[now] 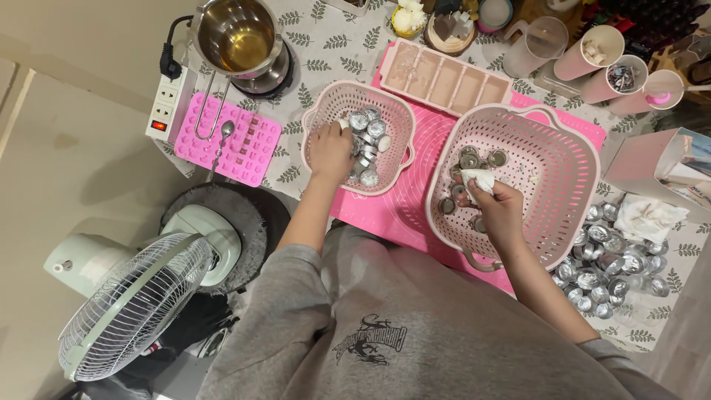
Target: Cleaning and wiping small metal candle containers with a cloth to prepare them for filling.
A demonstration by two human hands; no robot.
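Observation:
My left hand (pixel 331 152) reaches into a small pink basket (pixel 324 105) that holds several silver tealight cups (pixel 368 130); its fingers are down among the cups and what they grip is hidden. My right hand (pixel 495 207) is inside a larger pink basket (pixel 563 170), pinching a crumpled white tissue (pixel 478 180) over several more metal cups (pixel 469 158) on the basket's floor.
A pink mat (pixel 415 185) lies under both baskets. A pile of silver cups (pixel 611 263) and a white tissue (pixel 648 216) sit at right. A steel pot (pixel 237 37), pink mould (pixel 237 141), power strip (pixel 169 100), long divided tray (pixel 444 78), cups and a fan (pixel 137 296) surround.

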